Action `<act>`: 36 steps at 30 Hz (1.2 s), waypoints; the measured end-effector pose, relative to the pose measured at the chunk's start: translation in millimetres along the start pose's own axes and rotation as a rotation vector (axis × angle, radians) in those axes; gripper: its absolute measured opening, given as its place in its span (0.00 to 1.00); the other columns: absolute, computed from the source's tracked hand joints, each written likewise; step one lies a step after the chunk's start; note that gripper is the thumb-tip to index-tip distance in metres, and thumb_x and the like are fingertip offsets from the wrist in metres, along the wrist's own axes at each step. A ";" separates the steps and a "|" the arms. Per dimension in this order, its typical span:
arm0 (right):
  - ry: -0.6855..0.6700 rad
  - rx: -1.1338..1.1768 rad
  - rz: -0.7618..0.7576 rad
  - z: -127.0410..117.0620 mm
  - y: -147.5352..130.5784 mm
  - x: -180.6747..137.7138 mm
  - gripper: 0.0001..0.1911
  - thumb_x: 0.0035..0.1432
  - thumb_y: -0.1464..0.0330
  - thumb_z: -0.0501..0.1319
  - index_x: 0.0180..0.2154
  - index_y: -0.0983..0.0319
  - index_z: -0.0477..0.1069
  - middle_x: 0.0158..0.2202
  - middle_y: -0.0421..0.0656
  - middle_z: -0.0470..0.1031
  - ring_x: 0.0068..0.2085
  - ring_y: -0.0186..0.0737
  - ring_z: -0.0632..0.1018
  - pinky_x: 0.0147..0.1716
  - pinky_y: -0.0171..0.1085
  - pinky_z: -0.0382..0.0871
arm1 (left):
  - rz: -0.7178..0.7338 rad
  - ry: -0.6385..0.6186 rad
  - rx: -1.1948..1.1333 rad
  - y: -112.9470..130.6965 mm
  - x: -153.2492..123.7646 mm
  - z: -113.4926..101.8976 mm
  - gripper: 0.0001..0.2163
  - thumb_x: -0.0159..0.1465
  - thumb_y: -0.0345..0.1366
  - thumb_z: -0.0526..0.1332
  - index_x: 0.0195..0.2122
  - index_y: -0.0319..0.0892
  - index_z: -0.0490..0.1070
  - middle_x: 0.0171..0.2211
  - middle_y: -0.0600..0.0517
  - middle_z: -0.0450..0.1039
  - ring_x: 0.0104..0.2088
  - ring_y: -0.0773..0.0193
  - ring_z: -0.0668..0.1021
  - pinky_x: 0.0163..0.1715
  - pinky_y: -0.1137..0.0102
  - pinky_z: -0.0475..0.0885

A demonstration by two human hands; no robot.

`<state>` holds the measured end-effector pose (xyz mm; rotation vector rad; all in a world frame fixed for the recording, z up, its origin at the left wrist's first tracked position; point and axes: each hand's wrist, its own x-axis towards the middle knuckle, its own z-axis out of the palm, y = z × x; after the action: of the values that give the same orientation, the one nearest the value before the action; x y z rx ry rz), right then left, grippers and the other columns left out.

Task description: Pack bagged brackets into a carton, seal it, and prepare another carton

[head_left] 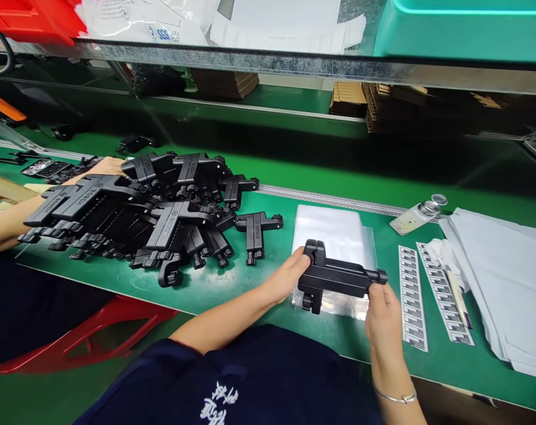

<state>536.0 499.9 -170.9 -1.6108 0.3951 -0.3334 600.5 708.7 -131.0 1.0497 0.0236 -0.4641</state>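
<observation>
Between my hands I hold a black plastic clamp-like bracket (339, 276) with knobs, lying sideways above the bench. My left hand (290, 273) grips its wider left end, near the jaw. At the other end, my right hand (383, 307) pinches the narrow tip by the small knob. Beneath the bracket is a stack of clear plastic bags (330, 221). A single similar bracket (255, 233) marked BOSCH lies left of the bags. Farther left, a large heap of the same brackets (170, 227) covers the bench.
A co-worker's arm (11, 218) reaches behind the heap. To the right are label strips (412, 298), a pen (458, 298), a small pump bottle (416, 217) and white sheets (507, 283). A metal-edged shelf (268, 59) spans overhead, bearing a teal bin (467, 29). A red stool (95, 333) stands at lower left.
</observation>
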 end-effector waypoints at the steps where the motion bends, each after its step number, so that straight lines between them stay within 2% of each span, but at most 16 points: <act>1: -0.013 -0.030 -0.009 0.8 -0.7 0.1 0.17 0.57 0.53 0.61 0.37 0.60 0.73 0.34 0.43 0.74 0.39 0.43 0.73 0.43 0.42 0.66 | 0.008 0.004 -0.003 0.0 0.1 -0.2 0.26 0.52 0.58 0.67 0.42 0.42 0.75 0.43 0.48 0.76 0.49 0.54 0.73 0.51 0.66 0.64; 5: -0.127 -0.011 -0.043 4.1 -4.7 -0.2 0.19 0.55 0.54 0.63 0.43 0.59 0.73 0.40 0.45 0.75 0.45 0.46 0.73 0.45 0.42 0.66 | 0.033 0.037 -0.021 -1.1 0.5 -1.8 0.27 0.53 0.58 0.66 0.44 0.41 0.74 0.46 0.47 0.75 0.52 0.53 0.72 0.52 0.66 0.64; 9: -0.041 -0.074 -0.056 -0.5 -7.2 3.9 0.17 0.57 0.53 0.60 0.34 0.60 0.72 0.32 0.42 0.74 0.38 0.43 0.72 0.42 0.40 0.65 | 0.111 0.005 0.073 -4.3 -1.0 -1.4 0.27 0.51 0.58 0.67 0.43 0.41 0.74 0.42 0.48 0.76 0.47 0.54 0.74 0.47 0.67 0.66; 12: -0.093 -0.118 -0.085 -2.9 -12.9 4.9 0.20 0.57 0.50 0.60 0.39 0.59 0.73 0.37 0.44 0.75 0.42 0.45 0.73 0.46 0.42 0.63 | 0.064 0.064 -0.012 -5.2 4.5 -0.8 0.27 0.49 0.57 0.69 0.40 0.39 0.75 0.39 0.49 0.77 0.43 0.56 0.76 0.43 0.68 0.69; 15: -0.318 -0.072 -0.008 8.8 -20.3 -5.2 0.23 0.55 0.49 0.60 0.43 0.58 0.73 0.43 0.45 0.75 0.48 0.47 0.73 0.50 0.42 0.63 | -0.065 0.225 -0.221 -4.9 17.6 0.1 0.23 0.50 0.56 0.68 0.33 0.39 0.75 0.31 0.50 0.78 0.35 0.59 0.78 0.39 0.69 0.70; 17: -0.536 0.008 0.151 24.3 -24.1 -17.0 0.19 0.55 0.51 0.61 0.41 0.58 0.73 0.40 0.44 0.76 0.45 0.45 0.74 0.48 0.41 0.65 | -0.131 0.291 -0.323 -5.1 26.0 2.2 0.21 0.53 0.55 0.66 0.31 0.39 0.74 0.27 0.51 0.77 0.30 0.61 0.77 0.36 0.69 0.71; 19: -0.664 0.117 0.293 39.9 -26.7 -28.3 0.15 0.55 0.55 0.63 0.39 0.59 0.72 0.37 0.42 0.76 0.41 0.42 0.75 0.44 0.39 0.66 | -0.185 0.310 -0.378 -5.7 31.5 5.8 0.20 0.56 0.55 0.63 0.30 0.39 0.73 0.25 0.52 0.76 0.27 0.63 0.76 0.34 0.69 0.71; 22: -0.650 0.228 0.366 52.2 -28.8 -37.2 0.14 0.54 0.58 0.64 0.37 0.59 0.70 0.34 0.41 0.75 0.38 0.39 0.74 0.41 0.37 0.67 | -0.268 0.344 -0.409 -6.9 34.1 11.5 0.20 0.57 0.54 0.62 0.28 0.39 0.73 0.22 0.53 0.75 0.23 0.66 0.74 0.29 0.71 0.70; 24: -0.658 0.219 0.369 50.3 -29.5 -37.4 0.13 0.53 0.58 0.65 0.36 0.60 0.70 0.33 0.41 0.74 0.37 0.39 0.74 0.41 0.38 0.68 | -0.296 0.362 -0.410 -7.6 33.7 13.9 0.20 0.58 0.54 0.61 0.27 0.39 0.72 0.22 0.53 0.74 0.22 0.66 0.73 0.29 0.71 0.69; 26: -0.633 0.198 0.312 42.8 -29.9 -35.1 0.15 0.53 0.57 0.65 0.39 0.59 0.70 0.36 0.43 0.75 0.39 0.41 0.75 0.43 0.40 0.69 | -0.297 0.348 -0.388 -8.2 31.7 15.0 0.21 0.58 0.55 0.61 0.27 0.39 0.73 0.23 0.53 0.75 0.24 0.65 0.74 0.31 0.70 0.70; 28: -0.497 0.241 0.199 33.4 -29.7 -31.2 0.23 0.51 0.56 0.67 0.46 0.57 0.69 0.44 0.46 0.75 0.45 0.45 0.76 0.48 0.44 0.69 | -0.245 0.305 -0.316 -7.8 27.6 16.4 0.21 0.56 0.56 0.63 0.30 0.39 0.73 0.27 0.51 0.76 0.29 0.62 0.77 0.35 0.68 0.71; 30: -0.310 0.343 0.134 25.2 -28.3 -25.8 0.30 0.49 0.55 0.69 0.52 0.54 0.64 0.50 0.46 0.73 0.50 0.47 0.75 0.50 0.48 0.69 | -0.135 0.205 -0.180 -5.4 21.6 19.5 0.23 0.54 0.56 0.65 0.35 0.38 0.75 0.33 0.49 0.78 0.37 0.57 0.78 0.42 0.66 0.70; 31: -0.234 0.390 0.141 22.1 -26.9 -22.5 0.31 0.49 0.55 0.68 0.53 0.53 0.63 0.51 0.46 0.74 0.50 0.47 0.75 0.49 0.48 0.70 | -0.070 0.120 -0.098 -3.1 18.2 21.9 0.23 0.53 0.55 0.66 0.38 0.39 0.75 0.37 0.48 0.78 0.42 0.55 0.77 0.45 0.65 0.69; 33: -0.143 0.424 0.202 18.5 -22.4 -15.3 0.28 0.53 0.53 0.64 0.53 0.54 0.65 0.46 0.46 0.76 0.46 0.47 0.78 0.45 0.48 0.73 | 0.030 -0.126 0.047 3.2 12.0 27.6 0.24 0.55 0.51 0.67 0.47 0.40 0.74 0.47 0.46 0.75 0.52 0.51 0.73 0.52 0.64 0.66; 35: -0.111 0.377 0.245 17.8 -15.8 -9.0 0.26 0.57 0.48 0.57 0.51 0.56 0.68 0.41 0.47 0.78 0.41 0.47 0.79 0.42 0.47 0.74 | 0.073 -0.386 0.137 9.7 7.6 33.1 0.26 0.57 0.44 0.66 0.57 0.43 0.68 0.56 0.46 0.69 0.59 0.49 0.67 0.58 0.63 0.61; 36: -0.123 0.334 0.249 18.3 -11.9 -6.8 0.28 0.58 0.46 0.53 0.50 0.57 0.69 0.40 0.47 0.79 0.41 0.48 0.79 0.41 0.48 0.74 | 0.085 -0.473 0.171 12.1 6.2 35.2 0.28 0.58 0.40 0.66 0.60 0.44 0.64 0.59 0.47 0.66 0.60 0.50 0.66 0.59 0.62 0.59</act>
<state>538.6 520.1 -160.3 -1.2332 0.4163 -0.1022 603.7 681.9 -104.6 1.0809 -0.4857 -0.6356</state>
